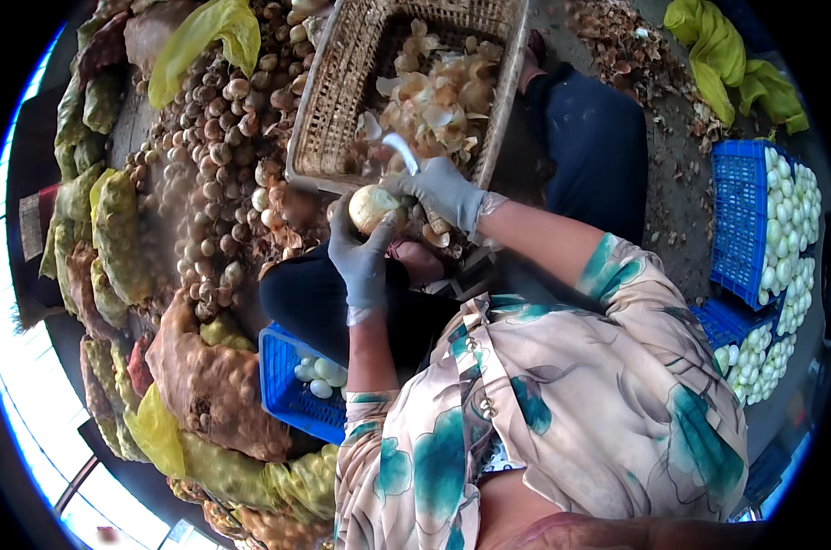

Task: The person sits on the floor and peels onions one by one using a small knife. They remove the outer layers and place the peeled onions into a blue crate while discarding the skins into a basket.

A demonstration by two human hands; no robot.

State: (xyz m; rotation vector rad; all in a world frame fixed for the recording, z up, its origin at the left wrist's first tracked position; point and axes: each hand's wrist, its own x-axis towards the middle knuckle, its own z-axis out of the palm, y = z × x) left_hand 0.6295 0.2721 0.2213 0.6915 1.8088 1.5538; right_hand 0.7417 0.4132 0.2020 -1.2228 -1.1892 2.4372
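A partly peeled onion [371, 209] rests in my left hand [362, 254], which wears a grey glove with the fingers wrapped around the bulb's side. On the bulb a pale, bare patch shows beside the dry skin. My right hand [450, 192], also gloved, grips a small curved pale tool [402, 151] that looks like a knife; its far end sticks up past the fingers. The fingers of this hand touch or nearly touch the onion's right side. Just beyond both hands is a plastic basket [312, 130] with loose onion skins [443, 96] in it.
Unpeeled onions [216, 151] lie heaped on the left, bordered by filled mesh sacks [116, 237]. A blue crate [271, 385] near my left elbow holds several peeled onions [323, 371]. To the right stand blue crates [738, 213] full of peeled onions [786, 220]. Skins [621, 55] litter the floor.
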